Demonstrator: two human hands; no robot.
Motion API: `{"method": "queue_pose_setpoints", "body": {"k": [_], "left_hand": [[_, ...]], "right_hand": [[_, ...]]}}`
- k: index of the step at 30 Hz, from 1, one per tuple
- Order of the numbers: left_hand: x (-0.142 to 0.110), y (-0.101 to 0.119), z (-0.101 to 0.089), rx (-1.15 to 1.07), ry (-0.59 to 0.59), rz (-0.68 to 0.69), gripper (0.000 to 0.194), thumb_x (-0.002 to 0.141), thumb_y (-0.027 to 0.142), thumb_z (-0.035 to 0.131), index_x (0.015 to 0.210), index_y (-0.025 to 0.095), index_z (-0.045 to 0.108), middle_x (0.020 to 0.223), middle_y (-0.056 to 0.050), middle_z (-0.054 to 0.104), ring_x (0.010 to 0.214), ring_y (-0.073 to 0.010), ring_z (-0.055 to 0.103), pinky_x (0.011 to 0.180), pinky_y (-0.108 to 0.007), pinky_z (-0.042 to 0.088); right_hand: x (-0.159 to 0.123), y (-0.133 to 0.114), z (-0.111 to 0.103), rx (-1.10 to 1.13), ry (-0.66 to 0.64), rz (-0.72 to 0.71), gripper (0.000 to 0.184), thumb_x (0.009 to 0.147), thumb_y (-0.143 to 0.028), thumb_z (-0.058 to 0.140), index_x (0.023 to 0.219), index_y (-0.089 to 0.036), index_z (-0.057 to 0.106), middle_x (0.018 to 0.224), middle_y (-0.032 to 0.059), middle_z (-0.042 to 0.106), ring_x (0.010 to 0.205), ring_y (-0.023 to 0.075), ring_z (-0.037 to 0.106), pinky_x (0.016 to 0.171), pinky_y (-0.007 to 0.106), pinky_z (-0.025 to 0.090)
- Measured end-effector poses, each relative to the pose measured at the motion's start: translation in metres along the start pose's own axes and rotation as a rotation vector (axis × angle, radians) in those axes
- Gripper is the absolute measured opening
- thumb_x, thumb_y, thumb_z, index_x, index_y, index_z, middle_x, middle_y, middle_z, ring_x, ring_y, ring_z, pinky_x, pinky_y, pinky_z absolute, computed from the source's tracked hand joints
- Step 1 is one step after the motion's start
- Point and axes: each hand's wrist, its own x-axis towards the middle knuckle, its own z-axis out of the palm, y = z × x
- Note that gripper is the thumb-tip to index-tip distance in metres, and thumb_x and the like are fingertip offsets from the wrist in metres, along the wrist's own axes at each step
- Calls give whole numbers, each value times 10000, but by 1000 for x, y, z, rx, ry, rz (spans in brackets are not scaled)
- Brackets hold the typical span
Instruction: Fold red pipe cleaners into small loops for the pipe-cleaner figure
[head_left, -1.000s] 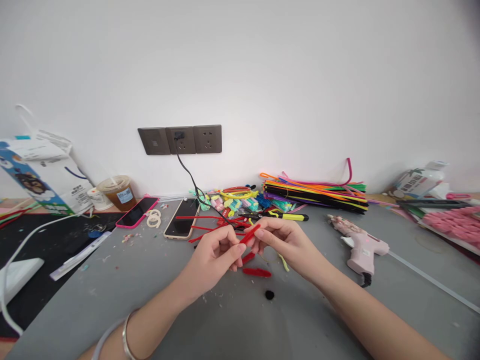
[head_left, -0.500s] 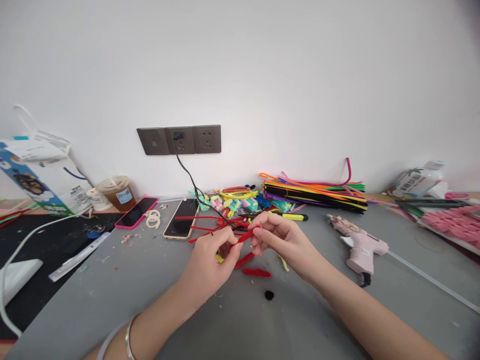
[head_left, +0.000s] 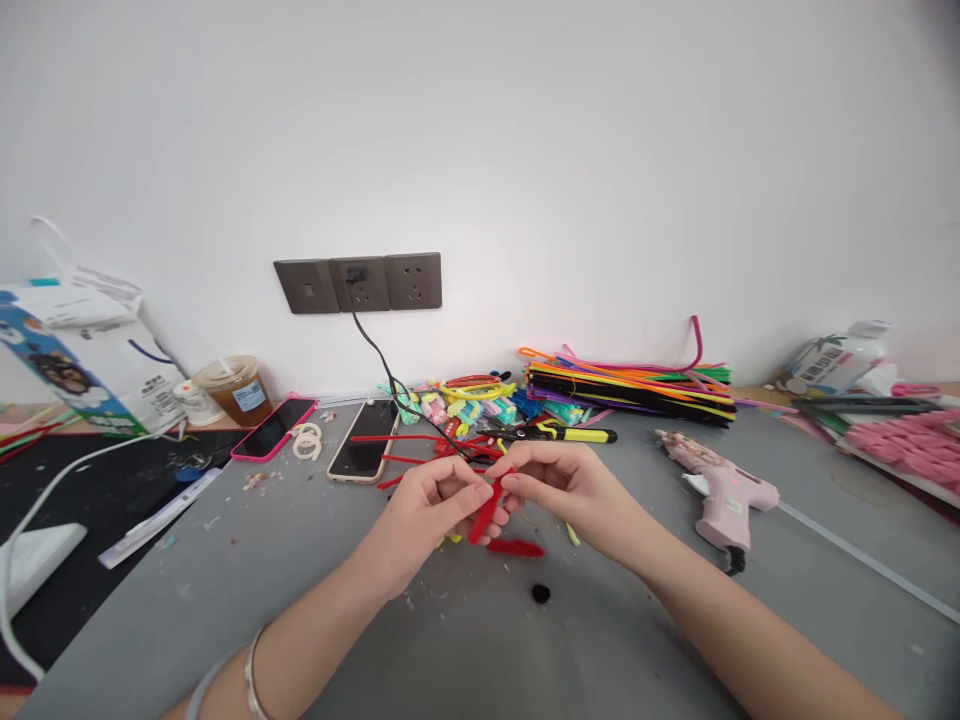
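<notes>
Between my two hands is a red pipe cleaner piece [head_left: 485, 513], slanting down toward me. My left hand [head_left: 442, 505] pinches it from the left. The fingertips of my right hand [head_left: 559, 490] are closed on its upper end, and the fingers of both hands meet there. On the table just below lies another red fuzzy piece [head_left: 517, 548], folded flat. A black pompom [head_left: 540, 594] sits nearer to me. Behind my hands, long red pipe cleaners [head_left: 397, 438] stretch left across a phone [head_left: 364, 440], partly hidden by my fingers.
Yellow-handled pliers [head_left: 577, 434] lie behind my right hand, before a bundle of colourful pipe cleaners [head_left: 630, 390]. A pink glue gun [head_left: 727, 495] rests at right. At left stand a lidded drink cup [head_left: 244, 395] and a pink-cased phone [head_left: 274, 428]. A black cable [head_left: 375, 345] hangs from the wall socket.
My hands have come closer together. The red piece between them has turned from pointing up and right to hanging down toward me.
</notes>
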Motion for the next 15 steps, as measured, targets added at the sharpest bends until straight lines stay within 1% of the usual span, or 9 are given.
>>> {"method": "queue_pose_setpoints", "body": {"k": [3,6,8,11,13,15], "left_hand": [[1,0,-1,-171,-47,-85,289,786,324,817,759,153,586,767,-35,745,632,-96,667,607,-197,509],[1,-1,-1,-245,-85,-129,285,762,268,840,746,149,582,762,-32,741,635,-100,674,591,-195,512],[0,-1,-1,-254,-94,-143,285,754,250,846,733,148,580,741,-29,735,624,-103,675,578,-194,508],[-1,-1,-1,-234,-106,-128,277,750,241,847,718,144,590,734,-32,736,614,-105,674,564,-193,500],[-1,0,-1,-212,-112,-102,272,745,240,850,707,141,599,722,-29,734,597,-99,663,563,-194,496],[-2,0,-1,-189,-111,-73,271,738,243,853,696,137,607,712,-30,735,583,-96,651,554,-195,489]], "right_hand": [[0,1,-1,25,-1,-42,150,860,-334,743,901,-190,756,786,21,727,697,157,716,693,283,599],[0,1,-2,71,-18,-40,113,848,-298,759,887,-193,746,790,10,714,688,142,712,673,258,588],[0,0,-1,103,-24,-10,143,826,-305,782,886,-188,724,753,6,713,658,137,703,650,252,578],[0,-1,0,120,-3,21,198,792,-327,815,855,-181,696,708,4,712,629,133,685,637,252,569],[0,0,0,130,-2,24,201,799,-336,811,829,-175,694,699,7,711,627,126,674,639,243,562],[0,2,-2,159,-29,32,193,819,-335,798,827,-168,702,700,11,716,628,110,661,636,219,548]]}}
